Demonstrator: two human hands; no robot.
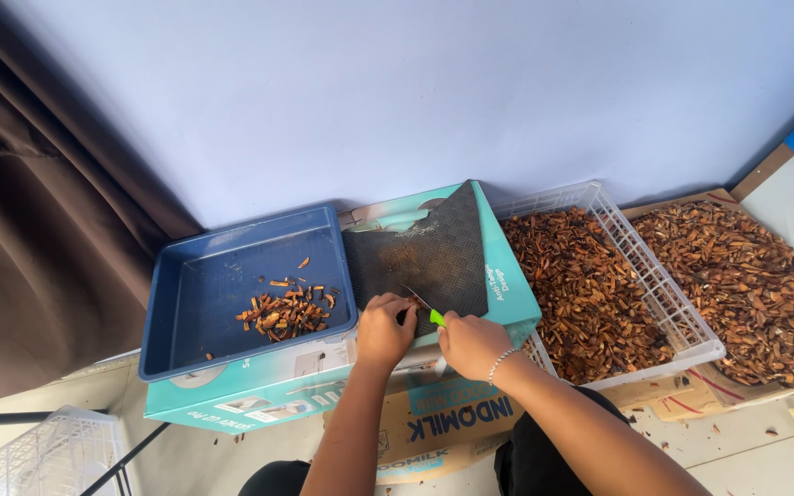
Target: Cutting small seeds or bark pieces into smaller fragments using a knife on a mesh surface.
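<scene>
My right hand grips a small knife with a green handle, its blade lying on a black textured mat. My left hand rests at the mat's near edge, fingers curled on a small brown piece under the blade. The mat lies on a teal cardboard box. Left of the mat, a blue plastic tray holds a small heap of cut brown pieces.
A white slatted basket full of brown bark-like pieces stands to the right, and beyond it a cardboard sheet is heaped with more. A brown cardboard box sits under the teal one. A dark curtain hangs at the left, and a white basket stands lower left.
</scene>
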